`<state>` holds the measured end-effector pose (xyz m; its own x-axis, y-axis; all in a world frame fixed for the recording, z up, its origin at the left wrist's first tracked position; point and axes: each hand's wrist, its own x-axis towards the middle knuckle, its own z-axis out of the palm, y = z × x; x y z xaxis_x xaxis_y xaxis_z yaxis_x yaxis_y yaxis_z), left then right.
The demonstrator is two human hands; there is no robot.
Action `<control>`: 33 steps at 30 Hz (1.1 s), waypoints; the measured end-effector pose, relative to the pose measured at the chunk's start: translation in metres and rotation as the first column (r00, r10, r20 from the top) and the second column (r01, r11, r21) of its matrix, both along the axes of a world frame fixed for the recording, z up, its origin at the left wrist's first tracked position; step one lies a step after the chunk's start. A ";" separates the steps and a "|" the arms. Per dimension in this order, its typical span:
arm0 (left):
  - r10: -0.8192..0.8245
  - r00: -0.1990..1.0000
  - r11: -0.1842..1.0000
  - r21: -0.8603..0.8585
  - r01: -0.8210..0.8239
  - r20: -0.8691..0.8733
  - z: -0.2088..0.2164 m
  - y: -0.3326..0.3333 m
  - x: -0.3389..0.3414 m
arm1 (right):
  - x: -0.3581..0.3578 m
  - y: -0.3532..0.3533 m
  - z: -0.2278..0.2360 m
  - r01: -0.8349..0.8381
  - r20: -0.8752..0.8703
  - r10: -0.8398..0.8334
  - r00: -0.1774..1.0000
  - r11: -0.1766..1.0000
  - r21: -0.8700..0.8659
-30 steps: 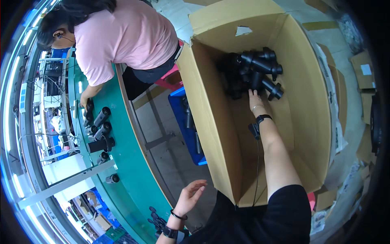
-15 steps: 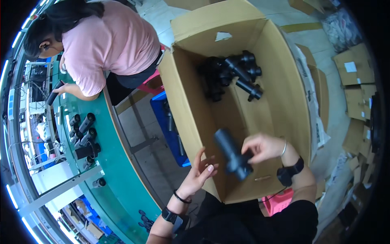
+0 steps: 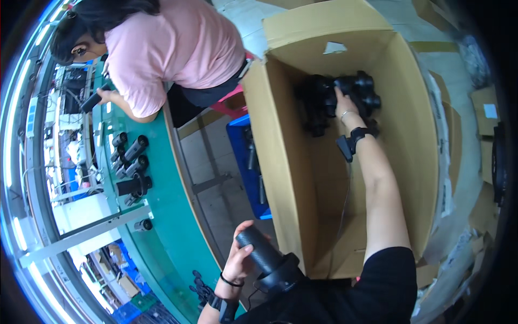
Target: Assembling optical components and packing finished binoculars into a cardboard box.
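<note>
My left hand [image 3: 237, 263], low in the view beside the carton, grips a black ribbed tube with a wide collar [image 3: 263, 254]. The tube is tilted, its collar end close to my body. Deep inside the large cardboard box [image 3: 258, 140], my right hand [image 3: 345, 105] is at a heap of similar black tubular parts [image 3: 360, 86]. Its fingers are closed against one part in the middle of the heap; the fingertips are partly lost against the black.
At the left, a person in a pink shirt [image 3: 178, 48] holds a dark cylinder [image 3: 90, 102] over a green bench [image 3: 162, 205]. Several grey and black cylinders [image 3: 135, 148] stand there. A blue bin [image 3: 237, 127] sits between bench and box. Cartons [image 3: 483, 210] lie at the right.
The ribbed tube has passed from my right hand to my left and moved out of the box, toward my body. My right arm has stretched forward to the heap.
</note>
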<state>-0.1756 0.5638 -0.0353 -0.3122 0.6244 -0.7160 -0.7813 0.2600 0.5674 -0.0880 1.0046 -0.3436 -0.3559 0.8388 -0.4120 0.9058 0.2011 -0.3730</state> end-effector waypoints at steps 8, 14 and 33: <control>0.416 0.907 0.894 -0.155 -0.421 -0.064 -0.004 -0.109 -0.006 | 0.021 0.035 -0.043 -0.396 0.415 0.223 0.882 0.827 0.399; 0.462 0.864 0.868 -0.100 -0.487 -0.202 0.020 -0.133 -0.010 | 0.074 0.012 0.046 -0.370 0.257 0.279 0.925 0.814 0.448; 0.209 -0.113 0.289 0.172 -0.942 -0.971 0.052 -0.500 -0.122 | 0.067 -0.288 0.367 -0.380 -0.759 0.180 0.626 0.920 -0.095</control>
